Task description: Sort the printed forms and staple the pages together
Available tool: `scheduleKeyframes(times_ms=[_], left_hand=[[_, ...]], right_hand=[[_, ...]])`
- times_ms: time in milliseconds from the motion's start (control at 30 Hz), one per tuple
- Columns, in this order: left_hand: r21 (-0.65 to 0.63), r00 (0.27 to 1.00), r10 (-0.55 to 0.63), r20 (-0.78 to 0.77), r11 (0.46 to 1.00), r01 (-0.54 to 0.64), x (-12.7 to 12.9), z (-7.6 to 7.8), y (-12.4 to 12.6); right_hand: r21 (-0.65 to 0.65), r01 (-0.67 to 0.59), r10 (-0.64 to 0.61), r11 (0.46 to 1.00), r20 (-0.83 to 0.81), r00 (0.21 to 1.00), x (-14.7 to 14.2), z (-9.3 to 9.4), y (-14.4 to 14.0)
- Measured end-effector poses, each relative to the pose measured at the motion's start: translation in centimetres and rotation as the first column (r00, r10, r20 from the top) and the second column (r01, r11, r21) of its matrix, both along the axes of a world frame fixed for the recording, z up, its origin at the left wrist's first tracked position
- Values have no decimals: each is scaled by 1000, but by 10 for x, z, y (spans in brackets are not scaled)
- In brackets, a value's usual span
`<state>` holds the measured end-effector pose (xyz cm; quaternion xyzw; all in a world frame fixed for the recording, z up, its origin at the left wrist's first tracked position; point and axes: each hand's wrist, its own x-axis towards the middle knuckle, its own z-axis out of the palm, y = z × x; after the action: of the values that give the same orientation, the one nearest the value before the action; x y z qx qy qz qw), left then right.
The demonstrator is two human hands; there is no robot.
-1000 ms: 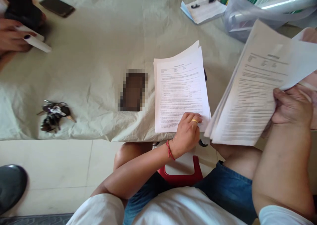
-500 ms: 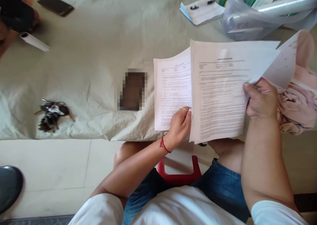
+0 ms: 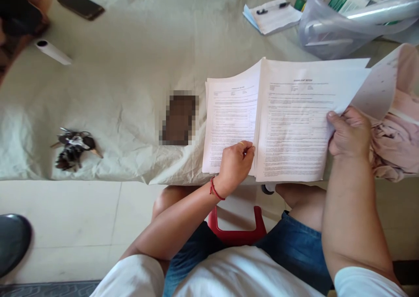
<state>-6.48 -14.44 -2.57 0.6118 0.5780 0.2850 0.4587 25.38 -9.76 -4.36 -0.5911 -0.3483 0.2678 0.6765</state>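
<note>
My right hand grips the right edge of a stack of printed sheets, thumb on top and fingers behind. A second set of printed pages lies to the left, its inner edge meeting that stack. Over the lower part of these left pages is my left hand, fingers curled into a pinch near the seam between the two sets. Whatever is between its fingertips, if anything, cannot be made out. A ring and a red cord bracelet are on this hand and wrist.
On the cloth-covered table are a blurred-out dark rectangular object, a bunch of keys, a phone, a white roll, a notepad with a pen, a filled plastic bag and pink cloth. A person is at upper left.
The right-hand stack has lowered and shifted slightly right, uncovering more of the left pages. My left hand has come off the stack's edge, and its curled fingers now show more fully.
</note>
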Motion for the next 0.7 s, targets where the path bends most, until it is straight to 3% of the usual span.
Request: scheduleKeyframes(times_ms=[233, 367, 467, 600, 700], left_hand=[[107, 994, 19, -110, 994, -7, 2, -7, 1], [300, 983, 33, -179, 954, 22, 1, -18, -2], [455, 952, 19, -307, 881, 129, 0, -23, -4], [409, 881, -101, -463, 857, 313, -3, -26, -3], [431, 842, -86, -533, 828, 357, -4, -27, -4]], right_hand=[[-118, -93, 88, 989, -44, 995, -5, 4, -8], [-116, -84, 80, 990, -39, 996, -5, 4, -10], [-120, -76, 72, 990, -37, 997, -5, 3, -9], [-136, -60, 55, 989, -42, 998, -6, 3, -9], [-136, -38, 36, 990, -22, 999, -2, 3, -10]])
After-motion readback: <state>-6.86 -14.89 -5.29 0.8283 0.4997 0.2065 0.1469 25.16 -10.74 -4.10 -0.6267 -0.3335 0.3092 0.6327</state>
